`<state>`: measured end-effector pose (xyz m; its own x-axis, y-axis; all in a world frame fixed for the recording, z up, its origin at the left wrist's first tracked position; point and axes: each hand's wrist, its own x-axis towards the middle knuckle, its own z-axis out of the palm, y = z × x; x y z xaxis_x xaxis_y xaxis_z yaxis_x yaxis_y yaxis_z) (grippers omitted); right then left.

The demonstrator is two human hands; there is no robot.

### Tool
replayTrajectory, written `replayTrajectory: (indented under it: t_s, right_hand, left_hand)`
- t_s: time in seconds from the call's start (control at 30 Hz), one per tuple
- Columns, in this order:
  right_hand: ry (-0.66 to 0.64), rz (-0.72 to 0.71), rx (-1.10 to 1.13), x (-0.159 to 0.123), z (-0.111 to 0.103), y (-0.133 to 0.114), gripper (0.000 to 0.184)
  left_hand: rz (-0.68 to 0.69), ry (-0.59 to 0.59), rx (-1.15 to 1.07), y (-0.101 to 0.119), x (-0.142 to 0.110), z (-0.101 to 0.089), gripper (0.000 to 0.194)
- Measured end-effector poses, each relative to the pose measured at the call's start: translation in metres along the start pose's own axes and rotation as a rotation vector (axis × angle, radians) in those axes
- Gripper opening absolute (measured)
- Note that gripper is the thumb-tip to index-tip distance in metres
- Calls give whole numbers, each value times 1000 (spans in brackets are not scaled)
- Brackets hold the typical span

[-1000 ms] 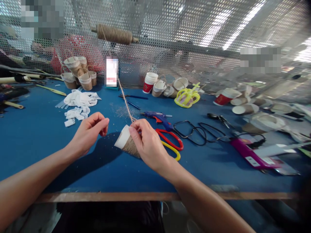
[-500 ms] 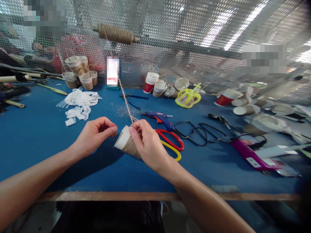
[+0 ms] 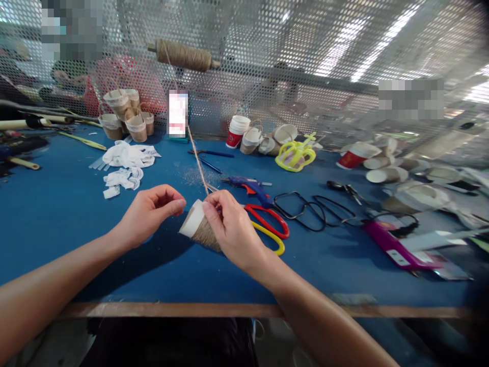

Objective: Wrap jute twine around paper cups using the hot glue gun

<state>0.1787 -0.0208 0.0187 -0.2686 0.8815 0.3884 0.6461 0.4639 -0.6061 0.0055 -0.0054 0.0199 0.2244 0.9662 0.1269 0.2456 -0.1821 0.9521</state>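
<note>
While the right hand [image 3: 237, 224] pinches the twine-wrapped cup [image 3: 206, 234] at its white rim, thumb outside and fingers curled closed over it, the cup lies tilted under that palm, its white end towards the left hand [image 3: 151, 211]. The left hand is half curled just beside that rim, apart from it, thumb and forefinger tips close together; whether they meet or grip anything, I cannot tell. A strand of twine [image 3: 197, 160] runs from the right fingertips up and away, past a blurred bright screen [image 3: 178, 113], towards the twine roll [image 3: 183, 55] high beyond both hands.

Just beyond the right hand lies the blue glue gun [image 3: 250, 188], and beside its right edge, partly covered by it, are scissors with red and yellow handles [image 3: 280, 224]. Black cable [image 3: 301, 211] loops farther right, near the purple device [image 3: 401, 247]. White crumpled strips [image 3: 128, 154] rest beyond the left hand on the blue surface [image 3: 164, 278], with stacked cups [image 3: 128, 114] behind them. A yellow crown-like piece [image 3: 295, 157] sits beyond the glue gun, to the right.
</note>
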Motion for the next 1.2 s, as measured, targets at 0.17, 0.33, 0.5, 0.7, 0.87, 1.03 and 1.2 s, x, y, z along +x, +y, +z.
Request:
replayTrajectory:
  t_s: [0.17, 0.33, 0.5, 0.7, 0.87, 1.03, 1.2]
  right_hand:
    - [-5, -4, 4, 0, 0, 0, 16]
    - [-14, -2, 2, 0, 1, -1, 16]
    - [-6, -5, 1, 0, 1, 0, 15]
    - [-24, 14, 5, 0, 4, -1, 14]
    - [-78, 40, 141, 1, 3, -3, 12]
    - [-155, 200, 447, 6, -2, -2, 15]
    - [-130, 308, 573, 9, -3, -2, 18]
  left_hand:
    - [35, -6, 69, -4, 2, -1, 27]
    - [-19, 59, 105, -7, 3, -3, 34]
    - [30, -45, -56, 4, -4, 3, 23]
    - [-46, -318, 15, 6, -14, 18, 27]
    - [-27, -336, 14, -2, -16, 22, 22]
    - [3, -315, 108, -3, -17, 21, 23]
    - [20, -305, 119, -3, -20, 20, 20]
